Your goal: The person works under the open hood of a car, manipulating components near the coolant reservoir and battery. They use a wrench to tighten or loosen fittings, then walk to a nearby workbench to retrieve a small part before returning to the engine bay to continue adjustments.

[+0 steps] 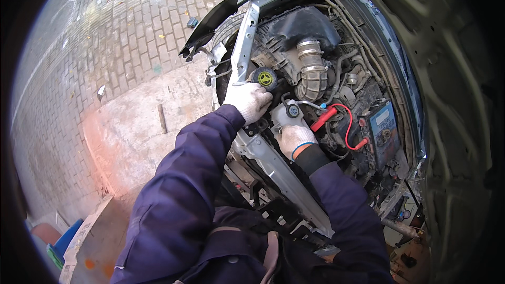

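My left hand (246,103), in a white knit glove, lies at the silver metal crossbar (243,47) with its fingers curled. It is just below a round black cap (265,78) with a yellow-green mark; what the fingers hold is hidden. My right hand (295,140), also gloved, closes round the near side of a whitish plastic reservoir (283,117). That reservoir carries a smaller black cap (293,111) on top. A thin hose with a blue end (322,106) runs off to its right.
A ribbed air duct (311,69) and black housing (310,25) lie beyond my hands. Right of them are a red clamp (322,119) with a red cable and a battery (383,126). The raised hood (452,100) bounds the right. A stick (162,119) lies on pavement at left.
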Action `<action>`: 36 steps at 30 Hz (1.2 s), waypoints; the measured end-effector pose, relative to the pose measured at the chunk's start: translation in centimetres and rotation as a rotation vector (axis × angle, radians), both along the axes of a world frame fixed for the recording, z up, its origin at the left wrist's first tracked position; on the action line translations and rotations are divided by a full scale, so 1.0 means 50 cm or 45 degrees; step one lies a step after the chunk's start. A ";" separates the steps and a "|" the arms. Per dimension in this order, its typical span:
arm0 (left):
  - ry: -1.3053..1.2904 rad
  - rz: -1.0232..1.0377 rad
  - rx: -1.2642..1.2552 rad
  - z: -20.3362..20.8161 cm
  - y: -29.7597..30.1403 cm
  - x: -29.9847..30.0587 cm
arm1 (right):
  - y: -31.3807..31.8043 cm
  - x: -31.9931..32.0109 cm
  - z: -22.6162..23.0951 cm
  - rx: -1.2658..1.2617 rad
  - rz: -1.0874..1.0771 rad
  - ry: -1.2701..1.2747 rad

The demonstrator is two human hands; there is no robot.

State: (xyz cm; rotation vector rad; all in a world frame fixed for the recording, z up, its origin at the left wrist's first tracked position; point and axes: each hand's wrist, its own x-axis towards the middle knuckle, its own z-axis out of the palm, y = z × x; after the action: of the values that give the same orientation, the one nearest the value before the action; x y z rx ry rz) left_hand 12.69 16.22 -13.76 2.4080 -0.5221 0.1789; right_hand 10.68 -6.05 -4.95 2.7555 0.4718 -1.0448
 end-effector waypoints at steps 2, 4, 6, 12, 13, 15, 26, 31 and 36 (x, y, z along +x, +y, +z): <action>-0.030 -0.011 -0.024 -0.005 -0.001 0.000 | -0.015 0.002 -0.005 -0.054 0.407 -0.208; -0.042 -0.012 -0.032 -0.007 -0.001 0.000 | -0.032 0.006 -0.007 0.032 0.901 -0.489; -0.027 0.000 -0.025 -0.007 -0.003 0.000 | -0.037 0.001 -0.011 0.006 0.701 -0.411; 0.005 0.004 -0.012 0.004 0.001 -0.001 | 0.005 -0.008 -0.009 0.141 -0.261 -0.022; 0.000 0.014 -0.015 0.005 0.006 0.001 | 0.010 -0.002 -0.008 0.104 -0.175 -0.011; 0.030 -0.002 -0.026 0.007 0.001 0.000 | 0.001 0.002 0.002 0.056 -0.079 0.007; -0.049 0.008 -0.047 0.001 -0.003 -0.002 | -0.001 0.001 -0.004 0.106 -0.093 -0.012; 0.003 0.006 -0.061 -0.001 0.000 -0.001 | 0.000 0.011 -0.006 0.061 0.131 -0.050; -0.019 -0.006 -0.057 -0.006 -0.002 0.000 | -0.031 0.020 -0.007 0.100 0.807 -0.396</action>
State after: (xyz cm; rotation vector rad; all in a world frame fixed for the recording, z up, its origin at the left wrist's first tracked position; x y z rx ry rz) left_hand 12.68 16.13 -14.08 2.3632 -0.5256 0.2045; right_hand 11.67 -7.59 -5.33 2.4719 1.2353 -0.4455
